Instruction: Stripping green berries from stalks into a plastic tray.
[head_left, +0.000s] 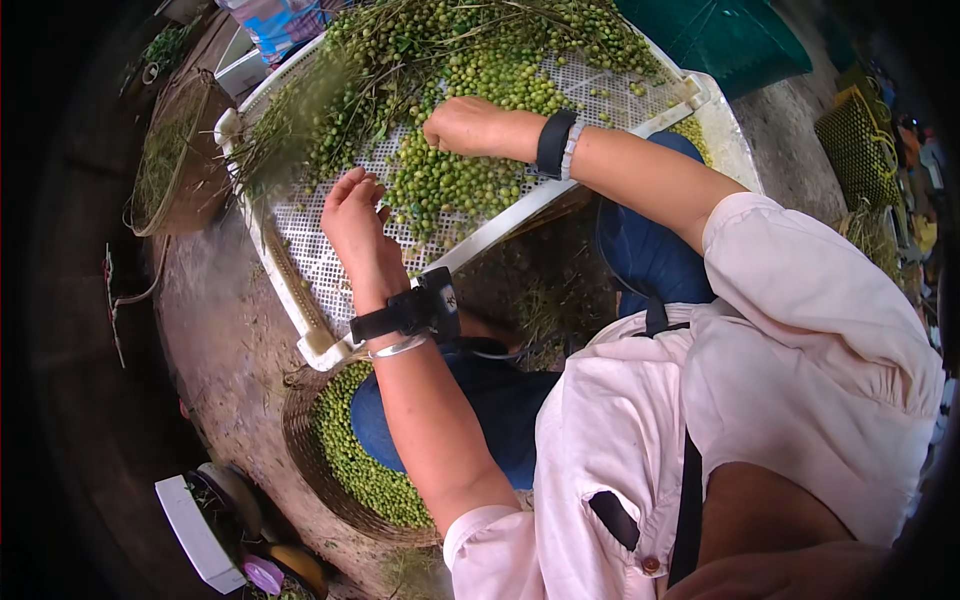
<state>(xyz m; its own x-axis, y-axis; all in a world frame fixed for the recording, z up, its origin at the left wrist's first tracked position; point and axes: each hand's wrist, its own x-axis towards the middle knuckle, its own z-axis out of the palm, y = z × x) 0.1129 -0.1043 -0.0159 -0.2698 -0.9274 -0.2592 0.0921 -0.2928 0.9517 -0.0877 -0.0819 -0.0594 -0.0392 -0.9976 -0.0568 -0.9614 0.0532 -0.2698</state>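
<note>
A white perforated plastic tray (304, 225) lies before me, with loose small round green fruits (442, 180) over its middle. Fruit-bearing stems (375, 82) are heaped along its far side. My left hand (360, 225) hovers over the tray's left part beside the stems, fingers loosely bent and thumb apart, with nothing visible in it. Above the loose fruits is my right hand (465, 127), fingers curled in. Its fingertips are turned away, so whatever they may hold is hidden.
A round woven basket (300, 427) of green fruits stands by my left knee. A second basket (176, 157) with stems is at the far left. A green container (720, 45) stands at the far right, a yellow-and-black woven basket (859, 150) at the right. A white box (196, 536) lies lower left.
</note>
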